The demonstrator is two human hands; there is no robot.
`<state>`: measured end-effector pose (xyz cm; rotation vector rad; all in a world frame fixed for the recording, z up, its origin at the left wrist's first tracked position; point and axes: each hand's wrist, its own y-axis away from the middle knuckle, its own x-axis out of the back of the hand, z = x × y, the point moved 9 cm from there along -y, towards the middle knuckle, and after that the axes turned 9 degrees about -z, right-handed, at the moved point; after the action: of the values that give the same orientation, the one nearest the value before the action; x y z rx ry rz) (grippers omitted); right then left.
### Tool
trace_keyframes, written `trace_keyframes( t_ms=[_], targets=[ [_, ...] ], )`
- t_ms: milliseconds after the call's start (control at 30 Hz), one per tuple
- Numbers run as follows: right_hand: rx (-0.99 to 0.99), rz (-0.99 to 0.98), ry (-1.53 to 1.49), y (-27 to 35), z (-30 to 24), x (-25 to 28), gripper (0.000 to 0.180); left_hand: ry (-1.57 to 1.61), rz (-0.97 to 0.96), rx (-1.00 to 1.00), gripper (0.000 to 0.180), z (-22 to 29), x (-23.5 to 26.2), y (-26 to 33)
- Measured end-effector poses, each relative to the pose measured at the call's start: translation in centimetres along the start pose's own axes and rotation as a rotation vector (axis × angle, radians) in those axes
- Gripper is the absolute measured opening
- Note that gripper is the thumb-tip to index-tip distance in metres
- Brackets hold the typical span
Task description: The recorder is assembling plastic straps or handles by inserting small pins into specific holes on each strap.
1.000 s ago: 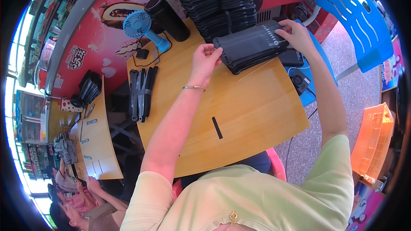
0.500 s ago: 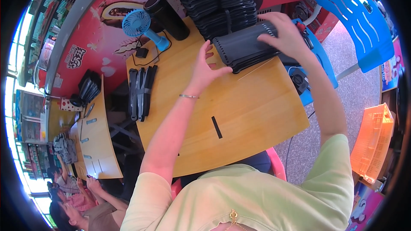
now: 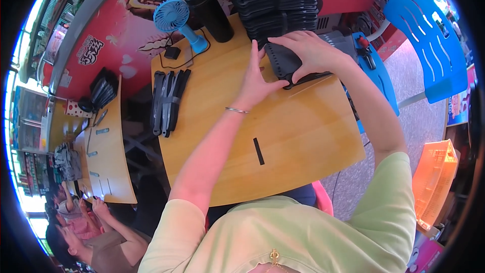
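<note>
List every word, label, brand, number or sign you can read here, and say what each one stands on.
Red wall panel: white, stylised lettering with a dark outline; I won't copy its wording.
Poster at the right edge: any print is too small and blurred to read.
Black flat pieces by the right hand: no wording I can make out.

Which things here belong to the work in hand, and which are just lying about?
In hand:
low stack of black perforated panels, left hand by its left edge, right hand spread over it
tall strapped black stack, probably, since it looks similar

Apparently just lying about:
blue handheld fan
black tumbler
orange crate
bundle of black strips (link unclear)
</note>
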<state>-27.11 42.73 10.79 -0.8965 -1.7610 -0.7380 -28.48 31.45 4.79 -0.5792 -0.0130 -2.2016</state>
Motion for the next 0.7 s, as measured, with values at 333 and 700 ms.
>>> trace_keyframes(
  t_ms=[333,700],
  targets=[
    [-0.007,-0.023,-0.096,-0.29,0.78,-0.80,0.102,0.036,0.018,-0.012,0.125,-0.36,-0.25,0.02],
    [0.058,-0.001,-0.240,-0.68,-0.04,-0.02,0.098,0.069,0.076,-0.078,0.111,-0.59,-0.07,0.50]
  ],
)
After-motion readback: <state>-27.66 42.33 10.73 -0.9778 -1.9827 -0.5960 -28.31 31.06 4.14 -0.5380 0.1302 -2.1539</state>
